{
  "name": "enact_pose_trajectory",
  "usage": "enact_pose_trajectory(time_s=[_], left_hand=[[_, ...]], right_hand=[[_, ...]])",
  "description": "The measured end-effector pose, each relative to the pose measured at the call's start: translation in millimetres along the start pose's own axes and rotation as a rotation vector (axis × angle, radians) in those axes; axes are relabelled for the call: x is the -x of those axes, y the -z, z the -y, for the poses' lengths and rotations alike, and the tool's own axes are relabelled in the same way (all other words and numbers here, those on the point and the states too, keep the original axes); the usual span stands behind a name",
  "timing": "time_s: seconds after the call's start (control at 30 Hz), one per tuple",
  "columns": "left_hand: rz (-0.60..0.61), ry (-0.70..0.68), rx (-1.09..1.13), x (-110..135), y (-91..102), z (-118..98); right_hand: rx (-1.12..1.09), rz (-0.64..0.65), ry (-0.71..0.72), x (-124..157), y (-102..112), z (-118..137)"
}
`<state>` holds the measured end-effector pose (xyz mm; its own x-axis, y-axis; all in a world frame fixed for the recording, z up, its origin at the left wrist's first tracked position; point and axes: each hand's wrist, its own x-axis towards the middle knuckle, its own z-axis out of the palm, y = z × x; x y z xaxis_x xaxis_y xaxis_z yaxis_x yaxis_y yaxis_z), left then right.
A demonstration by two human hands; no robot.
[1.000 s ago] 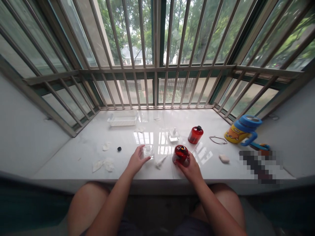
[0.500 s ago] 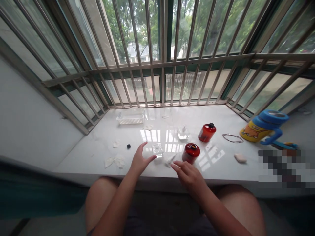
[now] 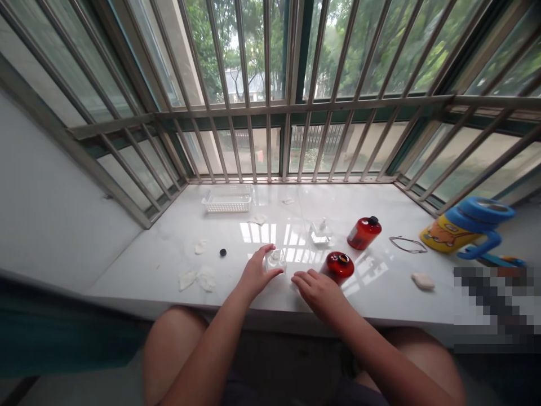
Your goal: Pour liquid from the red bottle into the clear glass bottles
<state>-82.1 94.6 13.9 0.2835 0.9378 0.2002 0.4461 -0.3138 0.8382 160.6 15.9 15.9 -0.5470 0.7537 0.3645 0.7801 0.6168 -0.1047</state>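
Note:
A small clear square glass bottle [image 3: 276,261] stands on the white marble sill. Around its left side my left hand [image 3: 257,273] is closed, thumb at the near edge and fingers at the far edge. My right hand [image 3: 318,286] is low over the sill to the right of it, fingertips pressed together; what they pinch, if anything, is hidden. Just behind the right hand is an uncapped amber-red bottle [image 3: 339,267], partly covered by it. Farther back stands a second clear square bottle [image 3: 321,232] with a narrow top.
A red bottle with a black cap [image 3: 364,233] stands at right, near a thin cord loop [image 3: 408,245], a blue-yellow jug [image 3: 460,228] and a pale soap-like lump [image 3: 422,282]. Leftward are a black cap [image 3: 223,252], crumpled white pieces [image 3: 205,279] and a white basket [image 3: 228,202]. Window bars [image 3: 296,107] rise behind.
My left hand has moved in and closed around the clear bottle. The small clear item by my right fingertips no longer shows. The view has shifted slightly.

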Motion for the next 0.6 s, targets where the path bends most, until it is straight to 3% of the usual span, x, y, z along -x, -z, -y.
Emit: enact_pose_trajectory(time_s=[0.07,0.2,0.27,0.37,0.6], left_hand=[[-0.001,0.01,0.025,0.3,-0.7,1.4],[0.005,0.034,0.061,-0.1,-2.1,3.4],[0.003,0.047,0.067,-0.5,-2.7,4.0],[-0.005,0.049,0.071,-0.8,-3.1,3.7],[0.0,0.073,0.073,0.6,-1.5,-0.2]], right_hand=[[-0.193,-0.166,-0.078,-3.4,13.0,4.9],[-0.535,-0.402,-0.438,-27.4,32.5,16.8],[-0.622,-0.415,-0.528,-43.2,32.3,19.8],[-0.661,-0.401,-0.543,-61.1,22.0,20.7],[-0.699,-0.403,-0.589,-72.4,6.5,19.4]])
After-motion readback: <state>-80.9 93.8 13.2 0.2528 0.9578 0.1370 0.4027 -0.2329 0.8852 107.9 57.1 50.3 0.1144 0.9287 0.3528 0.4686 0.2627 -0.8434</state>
